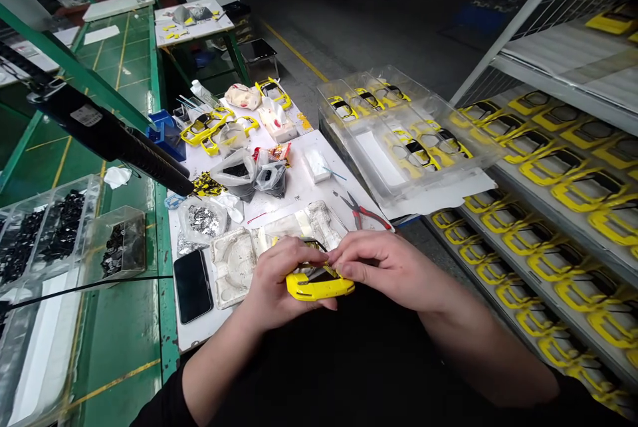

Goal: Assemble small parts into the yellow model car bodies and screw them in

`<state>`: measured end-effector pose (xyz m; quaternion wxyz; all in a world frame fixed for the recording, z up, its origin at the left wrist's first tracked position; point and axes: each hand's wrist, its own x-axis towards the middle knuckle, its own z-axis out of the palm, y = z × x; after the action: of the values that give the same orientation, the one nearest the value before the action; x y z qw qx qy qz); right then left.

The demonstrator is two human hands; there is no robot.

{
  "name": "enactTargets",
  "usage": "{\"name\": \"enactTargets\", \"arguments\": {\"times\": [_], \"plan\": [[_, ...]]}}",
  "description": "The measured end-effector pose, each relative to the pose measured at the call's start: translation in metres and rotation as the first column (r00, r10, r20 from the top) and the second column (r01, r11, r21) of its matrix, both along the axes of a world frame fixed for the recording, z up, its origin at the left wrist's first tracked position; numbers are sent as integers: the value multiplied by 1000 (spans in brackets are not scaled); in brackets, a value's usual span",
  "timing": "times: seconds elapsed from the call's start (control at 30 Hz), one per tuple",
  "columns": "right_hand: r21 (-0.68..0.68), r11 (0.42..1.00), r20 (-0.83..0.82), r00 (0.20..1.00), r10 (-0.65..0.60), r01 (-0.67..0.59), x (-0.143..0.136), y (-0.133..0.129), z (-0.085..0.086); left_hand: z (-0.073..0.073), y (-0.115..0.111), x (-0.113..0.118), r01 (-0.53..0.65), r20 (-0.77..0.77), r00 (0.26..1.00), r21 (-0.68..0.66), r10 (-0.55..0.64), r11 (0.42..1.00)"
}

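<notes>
A yellow car body shell (321, 287) with dark window parts is held above the near edge of the white table. My left hand (282, 274) wraps round its left side, thumb underneath and fingers over the top. My right hand (376, 264) is closed at the shell's right upper side, with thumb and index finger pinched near the dark window area. Whether a small part sits between those fingertips is hidden. Just beyond the hands lie a stained white mould block (235, 267) and red-handled pliers (361, 213).
A black phone (193, 286) lies at left. Behind are bags of small parts (234, 171) and more yellow shells (212, 128). A clear tray (379, 168) and a rack shelf (573, 85) stand right. A black pole (114, 138) slants in from the left.
</notes>
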<state>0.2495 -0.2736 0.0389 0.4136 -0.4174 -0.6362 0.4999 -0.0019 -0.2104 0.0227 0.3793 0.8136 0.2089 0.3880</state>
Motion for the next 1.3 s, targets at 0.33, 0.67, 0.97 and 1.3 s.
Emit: {"name": "enactTargets", "arguments": {"times": [0.33, 0.67, 0.97, 1.3], "plan": [[33, 999, 60, 998, -29, 27, -2, 3, 4, -10, 3, -2, -43, 69, 996, -130, 53, 991], [30, 995, 116, 989, 89, -93, -29, 25, 24, -15, 5, -2, -1, 105, 994, -210, 24, 978], [-41, 985, 173, 969, 174, -169, -27, 37, 34, -5, 3, 6, 43, 73, 997, -175, -31, 984], [118, 973, 252, 954, 163, -197, -29, 33, 48, -4, 3, 8, 13, 47, 999, -145, -6, 989]]}}
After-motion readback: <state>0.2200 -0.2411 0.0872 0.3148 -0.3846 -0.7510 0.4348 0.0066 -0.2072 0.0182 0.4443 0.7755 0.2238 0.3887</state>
